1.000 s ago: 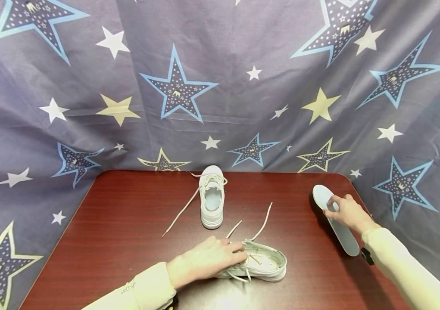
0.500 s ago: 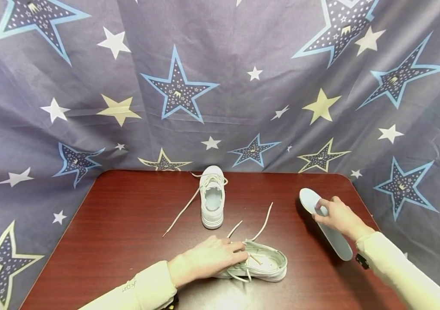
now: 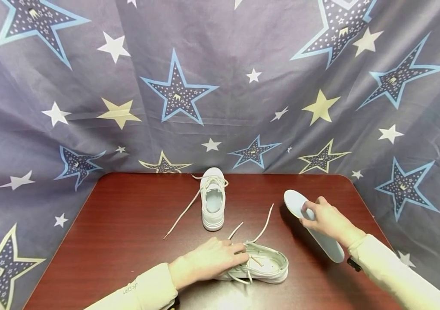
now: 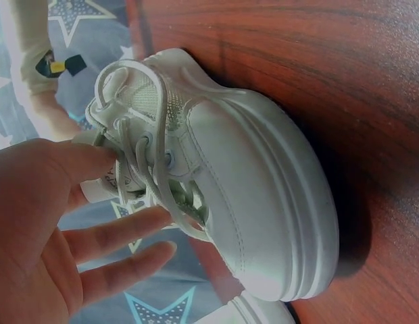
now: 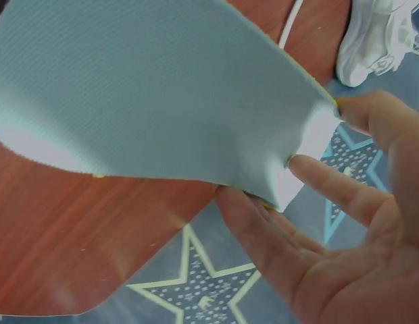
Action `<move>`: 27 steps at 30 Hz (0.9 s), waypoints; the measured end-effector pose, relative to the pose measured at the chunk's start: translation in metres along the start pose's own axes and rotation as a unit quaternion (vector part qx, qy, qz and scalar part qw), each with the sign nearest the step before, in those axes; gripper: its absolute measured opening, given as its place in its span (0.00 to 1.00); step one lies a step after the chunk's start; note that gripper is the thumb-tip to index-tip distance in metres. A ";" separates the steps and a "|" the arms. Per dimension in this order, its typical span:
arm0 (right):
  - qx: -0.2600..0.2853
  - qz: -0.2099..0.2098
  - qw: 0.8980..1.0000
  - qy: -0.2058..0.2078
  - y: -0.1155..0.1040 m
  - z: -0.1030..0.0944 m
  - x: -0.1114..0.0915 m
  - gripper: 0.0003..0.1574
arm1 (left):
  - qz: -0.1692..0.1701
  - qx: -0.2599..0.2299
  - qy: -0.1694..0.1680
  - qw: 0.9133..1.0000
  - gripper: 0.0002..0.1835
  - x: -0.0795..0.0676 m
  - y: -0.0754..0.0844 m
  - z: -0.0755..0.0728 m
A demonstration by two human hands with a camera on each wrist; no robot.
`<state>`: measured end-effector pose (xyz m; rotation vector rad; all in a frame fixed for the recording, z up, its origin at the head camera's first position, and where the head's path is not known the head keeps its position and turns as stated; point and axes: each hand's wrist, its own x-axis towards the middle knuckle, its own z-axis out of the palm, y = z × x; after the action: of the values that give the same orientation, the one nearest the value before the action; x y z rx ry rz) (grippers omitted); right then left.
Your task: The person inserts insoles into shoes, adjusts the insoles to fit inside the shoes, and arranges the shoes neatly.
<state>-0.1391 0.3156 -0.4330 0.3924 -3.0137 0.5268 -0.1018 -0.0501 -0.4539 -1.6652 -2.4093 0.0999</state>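
Observation:
On the table in front lies a white lace-up sneaker [image 3: 275, 274], its heel to the right and its laces loose. My left hand [image 3: 210, 259] is at its laced front; in the left wrist view the thumb and a finger pinch the shoe's tongue [image 4: 109, 177], while the other fingers extend past the laces [image 4: 159, 145]. To the right, my right hand [image 3: 329, 219] grips a pale blue insole [image 3: 324, 244] by its edges, thumb on one side and fingers on the other. The insole is tilted above the table, its pale blue face up.
A second white sneaker [image 3: 213, 220] stands near the back of the dark red table [image 3: 134, 215], with a pale insole inside it and one lace trailing left. A star-patterned curtain [image 3: 220, 107] hangs behind the table and along its sides.
My right hand has carried the insole leftward across the right side of the table, toward the near sneaker. The left hand and both sneakers have stayed in place.

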 end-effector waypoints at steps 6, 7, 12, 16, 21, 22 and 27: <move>0.007 -0.017 1.000 0.005 -0.018 -0.006 -0.003 0.17 | 0.002 -0.003 0.004 1.000 0.11 0.001 0.000 0.000; 0.009 -0.022 1.000 0.005 -0.021 -0.006 -0.004 0.17 | 0.002 -0.002 0.005 1.000 0.11 0.001 0.000 0.000; 0.014 -0.046 0.999 0.003 -0.037 -0.010 -0.009 0.17 | 0.000 -0.005 0.000 1.000 0.11 0.001 0.000 0.001; 0.007 -0.067 0.998 0.004 -0.048 -0.012 -0.013 0.16 | -0.001 -0.009 -0.005 1.000 0.13 0.000 0.000 0.001; -0.003 -0.090 0.996 0.003 -0.056 -0.013 -0.018 0.16 | -0.002 -0.011 -0.004 1.000 0.14 -0.001 0.000 0.002; -0.004 -0.093 0.996 0.002 -0.056 -0.014 -0.020 0.16 | -0.002 -0.011 -0.004 1.000 0.14 -0.001 0.000 0.002; -0.002 -0.110 0.994 0.000 -0.061 -0.015 -0.025 0.17 | -0.002 -0.009 0.003 1.000 0.13 0.000 0.000 0.002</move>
<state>-0.0993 0.2709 -0.4015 0.7137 -2.9186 0.5006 -0.1017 -0.0502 -0.4559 -1.6656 -2.4166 0.0744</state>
